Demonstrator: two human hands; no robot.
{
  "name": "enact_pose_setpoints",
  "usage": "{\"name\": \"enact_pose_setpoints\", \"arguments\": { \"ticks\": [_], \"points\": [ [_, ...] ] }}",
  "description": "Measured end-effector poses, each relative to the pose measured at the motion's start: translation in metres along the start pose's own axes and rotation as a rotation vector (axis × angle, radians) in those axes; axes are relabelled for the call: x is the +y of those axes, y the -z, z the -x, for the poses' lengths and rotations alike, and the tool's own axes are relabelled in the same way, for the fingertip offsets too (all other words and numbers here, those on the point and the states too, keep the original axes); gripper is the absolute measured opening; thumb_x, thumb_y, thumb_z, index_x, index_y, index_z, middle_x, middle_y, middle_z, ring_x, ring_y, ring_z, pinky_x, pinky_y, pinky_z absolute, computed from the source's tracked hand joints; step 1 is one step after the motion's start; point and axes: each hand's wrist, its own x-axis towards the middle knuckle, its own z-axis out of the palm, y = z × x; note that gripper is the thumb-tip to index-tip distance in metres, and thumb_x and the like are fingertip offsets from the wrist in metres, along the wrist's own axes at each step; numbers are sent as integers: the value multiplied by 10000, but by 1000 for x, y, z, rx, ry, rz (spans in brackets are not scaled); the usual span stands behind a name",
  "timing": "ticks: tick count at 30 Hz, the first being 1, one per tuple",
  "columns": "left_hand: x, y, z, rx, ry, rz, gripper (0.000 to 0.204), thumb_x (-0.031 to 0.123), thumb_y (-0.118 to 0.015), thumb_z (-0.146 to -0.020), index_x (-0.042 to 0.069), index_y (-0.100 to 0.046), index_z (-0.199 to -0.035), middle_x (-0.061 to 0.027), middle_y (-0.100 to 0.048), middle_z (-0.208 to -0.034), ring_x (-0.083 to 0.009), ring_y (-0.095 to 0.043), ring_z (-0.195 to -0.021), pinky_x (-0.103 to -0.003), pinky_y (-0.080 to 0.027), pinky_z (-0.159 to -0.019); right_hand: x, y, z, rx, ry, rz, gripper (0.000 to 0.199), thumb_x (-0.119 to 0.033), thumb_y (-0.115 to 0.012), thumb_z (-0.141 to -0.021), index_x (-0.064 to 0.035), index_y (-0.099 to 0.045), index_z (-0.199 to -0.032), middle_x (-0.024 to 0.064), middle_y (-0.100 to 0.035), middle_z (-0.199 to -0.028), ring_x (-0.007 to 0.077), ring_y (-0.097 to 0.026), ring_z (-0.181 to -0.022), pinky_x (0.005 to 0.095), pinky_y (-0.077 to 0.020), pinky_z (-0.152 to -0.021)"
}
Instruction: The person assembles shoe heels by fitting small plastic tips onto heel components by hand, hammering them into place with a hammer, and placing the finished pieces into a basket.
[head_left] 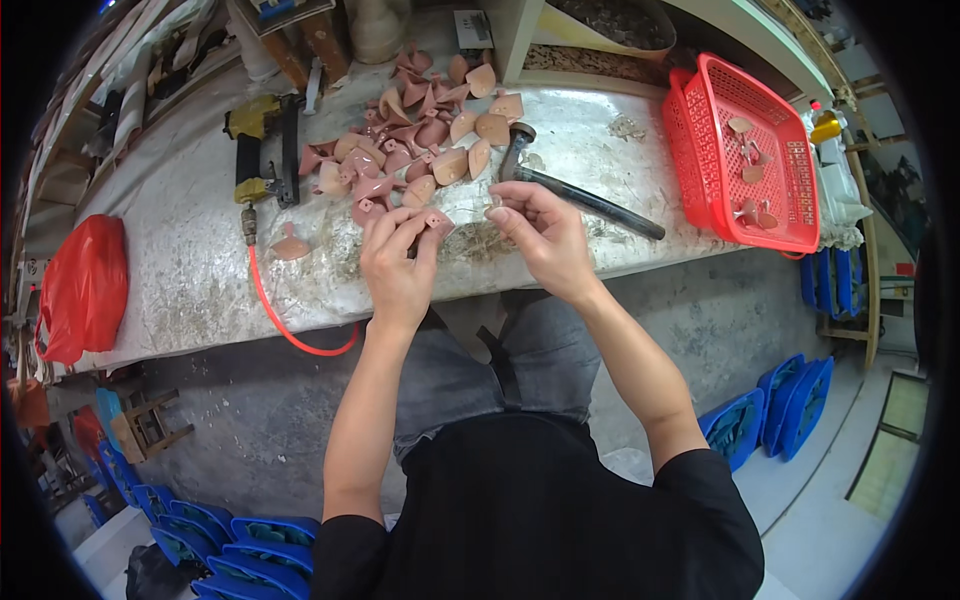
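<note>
My left hand (398,268) is closed around a small pink shoe heel (436,221) at the front of the workbench (180,290). To its right, my right hand (548,238) pinches thumb and forefinger together on something small and pale, too tiny to name. The two hands are a short way apart. Beyond them lies a loose heap of similar pink heels (398,148), some showing flat tan faces. A hammer (590,202) with a dark handle rests just beyond my right hand. One more heel (290,243) lies alone, left of my left hand.
A yellow and black air nail gun (262,150) with a red hose (270,300) lies left of the heap. At the right stands a red plastic basket (690,150) holding several heels. A red bag (88,285) sits far left. Blue bins (735,428) stand on the floor.
</note>
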Motion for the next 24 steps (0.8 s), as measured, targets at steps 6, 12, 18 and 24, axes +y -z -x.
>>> {"name": "enact_pose_setpoints", "arguments": {
  "ticks": [6,12,18,24],
  "points": [
    [-2,-1,5,-18,19,-35,138,38,-830,-860,19,-821,-996,-105,-758,-1011,-259,-685,-940,-386,-542,-843,40,-9,13,142,174,127,258,-55,-746,-1016,11,-715,-1263,33,-730,-932,71,-658,-796,233,-529,-698],
    [4,26,-1,71,790,928,155,129,-749,-1023,-1,-769,-1107,-82,-759,-1060,-199,-696,-992,-356,-572,-852,61,-8,16,330,338,144,247,-44,-760,-1005,30,-721,-1237,50,-713,-880,76,-639,-721,229,-505,-630],
    [9,44,-3,-14,1179,1643,258,184,-603,-1097,-7,-647,-1265,-114,-701,-1106,-261,-708,-982,-371,-626,-859,57,-6,16,333,343,163,239,-71,-790,-983,10,-744,-1203,71,-710,-855,117,-655,-706,256,-516,-637],
    [19,46,-4,-21,1261,1686,245,152,-587,-1083,-6,-652,-1259,-122,-688,-1083,-287,-677,-980,-365,-614,-832,53,-9,16,323,335,191,235,-71,-787,-987,9,-741,-1203,65,-701,-843,118,-643,-687,264,-508,-621]
  ]
}}
